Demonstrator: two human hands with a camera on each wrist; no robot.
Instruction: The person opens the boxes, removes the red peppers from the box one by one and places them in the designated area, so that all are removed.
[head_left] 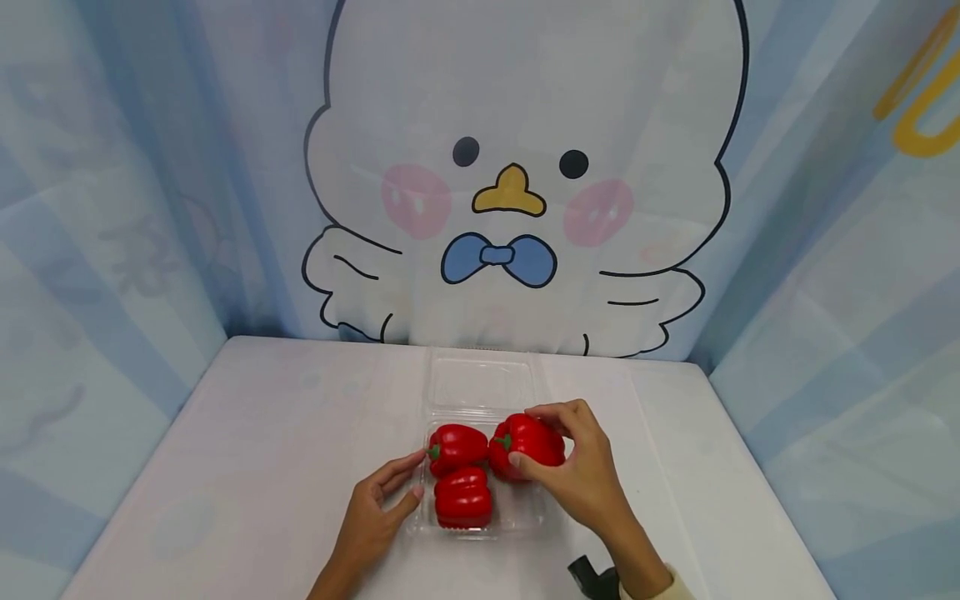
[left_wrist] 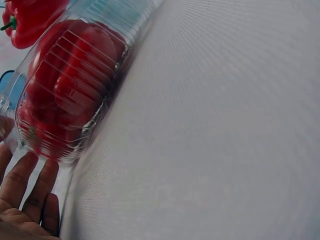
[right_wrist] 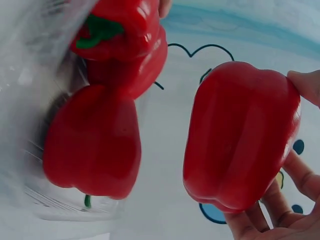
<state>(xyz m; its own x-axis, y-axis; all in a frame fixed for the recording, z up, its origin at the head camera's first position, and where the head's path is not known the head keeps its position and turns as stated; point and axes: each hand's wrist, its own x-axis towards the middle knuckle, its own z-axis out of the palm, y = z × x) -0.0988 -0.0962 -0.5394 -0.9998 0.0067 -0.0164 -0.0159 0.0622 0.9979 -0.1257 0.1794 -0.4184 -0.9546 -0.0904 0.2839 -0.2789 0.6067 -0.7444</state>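
Note:
A clear plastic hinged box [head_left: 517, 518] lies on the table with its lid [head_left: 480, 379] folded back. Two red bell peppers sit in its left half: one behind [head_left: 457, 448] with a green stem to the left, and one in front [head_left: 462, 500]. My right hand [head_left: 581, 471] grips a third red bell pepper [head_left: 528, 446] over the right half, thumb on the near side, fingers on the far side. That pepper [right_wrist: 240, 135] fills the right wrist view's middle. My left hand [head_left: 382, 508] touches the box's left side with extended fingers [left_wrist: 47, 175].
The white table [head_left: 285, 417] extends to both sides of the box. A curtain [head_left: 525, 100] printed with a cartoon bird stands right behind the table, and more curtain [head_left: 90, 292] hangs at the sides. A dark wrist piece [head_left: 592, 577] shows beside the right forearm.

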